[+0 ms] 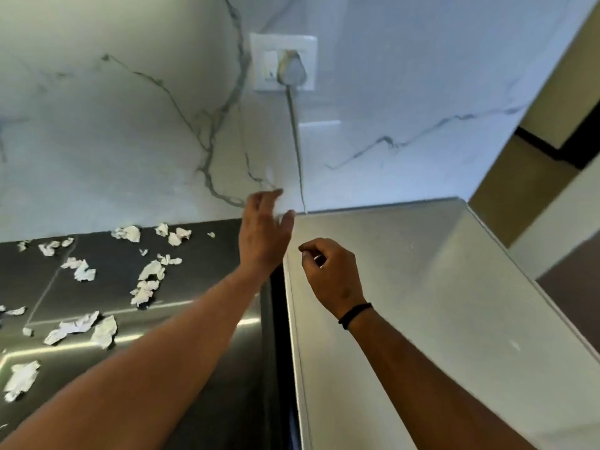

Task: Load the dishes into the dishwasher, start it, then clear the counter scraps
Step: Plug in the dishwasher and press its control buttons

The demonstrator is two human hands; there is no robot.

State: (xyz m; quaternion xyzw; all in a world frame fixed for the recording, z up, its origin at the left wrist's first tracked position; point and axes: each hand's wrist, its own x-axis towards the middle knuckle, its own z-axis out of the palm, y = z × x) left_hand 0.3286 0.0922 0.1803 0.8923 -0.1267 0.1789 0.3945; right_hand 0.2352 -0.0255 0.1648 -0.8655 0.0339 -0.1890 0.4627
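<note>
Scraps: crumpled white paper scraps (83, 271) lie scattered over the dark counter (201, 254), all of them off to the left of your left hand, none touching it.
Nearest scraps: the closest pieces (178, 235) sit by the wall edge, near your left fingers but apart from them.
Left hand: your left hand (263, 235) reaches forward with the fingers straight and loosely spread, held over the back corner where the counter meets the wall; it holds nothing.
Right hand: your right hand (331, 271) hovers over the pale steel top (422, 287), fingers curled in, thumb and forefinger pinching a small white bit (319, 258); it is too small to say what it is.
Wristband: a black band (354, 315) circles your right wrist.
Gap: a dark slot (277, 319) runs between the counter and the steel top, just below and between your two hands.
Wall: a marble-veined backsplash (130, 125) stands beyond your fingertips, with a socket (284, 61) and plug above your left hand, its cord (297, 151) dropping to just past your left fingertips.
Containers: you have no bin, bowl or rack in view near either hand.
</note>
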